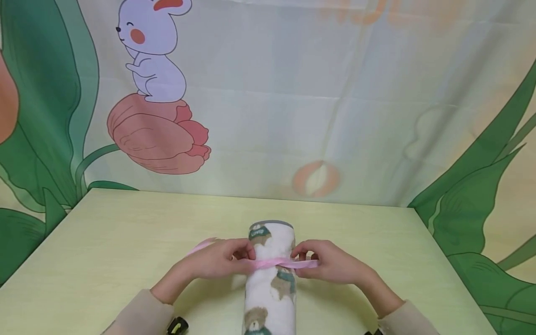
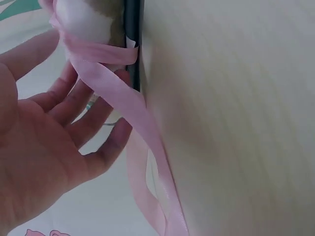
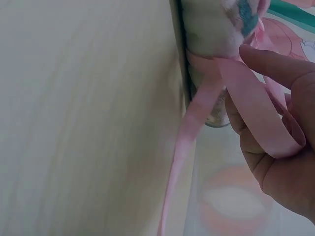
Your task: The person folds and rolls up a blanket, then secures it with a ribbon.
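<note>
A rolled white fleece blanket (image 1: 270, 291) with a brown bear pattern lies lengthwise on the table, its far end edged in grey. Pink ribbon (image 1: 274, 263) crosses over the roll and wraps round it. At the roll's left side, my left hand (image 1: 222, 257) holds the ribbon between thumb and curled fingers. On the right side my right hand (image 1: 331, 261) grips a loop of ribbon (image 3: 261, 113), thumb against the roll. One ribbon tail (image 2: 152, 132) runs down past the left fingers; another tail (image 3: 184, 137) trails along the table in the right wrist view.
The pale wooden table (image 1: 125, 232) ends at a printed cloth backdrop (image 1: 259, 102) with a rabbit and flowers. Beige sleeves (image 1: 142, 314) cover both forearms. A small black device (image 1: 177, 325) sits by the left sleeve.
</note>
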A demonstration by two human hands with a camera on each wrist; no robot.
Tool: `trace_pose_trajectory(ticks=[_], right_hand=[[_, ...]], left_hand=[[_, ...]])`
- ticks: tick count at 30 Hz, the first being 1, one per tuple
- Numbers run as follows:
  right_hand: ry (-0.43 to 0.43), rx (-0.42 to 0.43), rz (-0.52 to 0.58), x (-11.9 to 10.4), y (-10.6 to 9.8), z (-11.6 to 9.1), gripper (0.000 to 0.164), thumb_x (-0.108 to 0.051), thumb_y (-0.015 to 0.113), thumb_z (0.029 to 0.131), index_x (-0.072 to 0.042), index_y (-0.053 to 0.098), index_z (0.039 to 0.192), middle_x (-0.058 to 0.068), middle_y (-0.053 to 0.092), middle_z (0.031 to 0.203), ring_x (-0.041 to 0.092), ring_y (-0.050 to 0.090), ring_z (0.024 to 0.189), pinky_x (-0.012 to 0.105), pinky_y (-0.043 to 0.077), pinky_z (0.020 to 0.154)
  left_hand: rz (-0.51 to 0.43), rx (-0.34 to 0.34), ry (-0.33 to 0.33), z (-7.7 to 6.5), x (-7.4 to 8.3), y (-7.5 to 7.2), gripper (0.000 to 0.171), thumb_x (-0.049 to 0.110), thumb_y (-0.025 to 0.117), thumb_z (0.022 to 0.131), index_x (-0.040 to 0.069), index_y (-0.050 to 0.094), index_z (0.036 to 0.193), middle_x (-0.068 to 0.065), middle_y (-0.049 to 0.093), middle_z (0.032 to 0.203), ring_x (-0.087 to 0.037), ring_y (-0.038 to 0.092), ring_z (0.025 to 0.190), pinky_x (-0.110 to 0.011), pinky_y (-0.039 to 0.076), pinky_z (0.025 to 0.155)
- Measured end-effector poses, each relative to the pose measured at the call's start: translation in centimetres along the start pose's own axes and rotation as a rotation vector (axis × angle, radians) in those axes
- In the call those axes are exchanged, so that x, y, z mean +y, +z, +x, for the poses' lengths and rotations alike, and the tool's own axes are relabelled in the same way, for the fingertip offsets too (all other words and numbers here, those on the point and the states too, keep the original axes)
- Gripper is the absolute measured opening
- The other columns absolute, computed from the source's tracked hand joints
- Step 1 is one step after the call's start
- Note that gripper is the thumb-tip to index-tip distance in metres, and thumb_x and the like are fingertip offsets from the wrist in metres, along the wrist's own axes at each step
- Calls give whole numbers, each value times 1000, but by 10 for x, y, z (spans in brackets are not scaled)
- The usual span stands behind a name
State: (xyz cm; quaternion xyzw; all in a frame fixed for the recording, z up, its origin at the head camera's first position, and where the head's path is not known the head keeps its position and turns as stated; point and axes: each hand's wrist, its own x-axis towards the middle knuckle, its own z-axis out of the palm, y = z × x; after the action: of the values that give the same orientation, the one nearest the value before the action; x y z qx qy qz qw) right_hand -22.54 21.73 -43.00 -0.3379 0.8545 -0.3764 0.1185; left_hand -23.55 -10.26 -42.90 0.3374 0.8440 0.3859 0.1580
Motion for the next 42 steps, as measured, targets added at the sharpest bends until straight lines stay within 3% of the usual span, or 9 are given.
trace_pose_trajectory(ticks=[5, 12, 20, 28, 34, 38, 42], right_hand=[[9, -25, 22, 0, 8, 4, 18, -9, 79, 90, -13, 69, 105, -4, 66, 101, 17, 60, 86, 28, 55, 74], [6, -38, -7, 1, 14, 9, 17, -4, 79, 87, -13, 67, 97, -6, 64, 92, 10, 56, 72, 25, 54, 69], [11, -45, -54, 1, 14, 10, 20, -11, 83, 85, -19, 65, 91, -9, 63, 85, 7, 54, 66, 22, 47, 61], [38, -26, -67, -1, 7, 9, 18, -17, 84, 87, -20, 66, 92, -9, 65, 84, 10, 60, 73, 27, 53, 68], [56, 3, -52, -1, -6, 1, 14, -18, 81, 90, -20, 68, 88, -9, 61, 71, 6, 55, 64, 24, 47, 59], [58, 13, -5, 1, -16, -7, 15, -19, 79, 93, -18, 69, 82, -10, 53, 63, 4, 45, 57, 21, 39, 55], [80, 13, 83, 3, -25, -17, 22, -24, 77, 94, -11, 69, 79, -7, 52, 61, 4, 42, 54, 21, 36, 52]], left_hand=[[44, -13, -40, -1, 3, -4, 19, 25, 79, 87, 19, 65, 99, 10, 68, 91, -12, 61, 85, -34, 48, 76], [120, -48, -40, -1, 1, -6, 15, 30, 80, 88, 23, 67, 92, 12, 66, 83, -10, 57, 77, -32, 44, 72], [79, -90, -34, 1, 0, -6, 20, 31, 83, 87, 22, 66, 92, 9, 66, 86, -15, 59, 80, -31, 46, 71], [122, -73, -41, 0, 1, -9, 21, 37, 80, 89, 24, 64, 92, 10, 64, 88, -12, 58, 81, -34, 45, 74], [154, -54, -63, -3, 0, -12, 15, 41, 75, 93, 30, 65, 91, 12, 62, 82, -9, 56, 76, -35, 42, 73], [126, -48, -67, -4, -1, -12, 15, 41, 73, 96, 28, 66, 90, 10, 61, 77, -10, 55, 70, -33, 43, 68], [26, -56, -90, -7, -1, -13, 14, 32, 70, 99, 22, 66, 91, 5, 62, 78, -12, 54, 69, -32, 44, 66]])
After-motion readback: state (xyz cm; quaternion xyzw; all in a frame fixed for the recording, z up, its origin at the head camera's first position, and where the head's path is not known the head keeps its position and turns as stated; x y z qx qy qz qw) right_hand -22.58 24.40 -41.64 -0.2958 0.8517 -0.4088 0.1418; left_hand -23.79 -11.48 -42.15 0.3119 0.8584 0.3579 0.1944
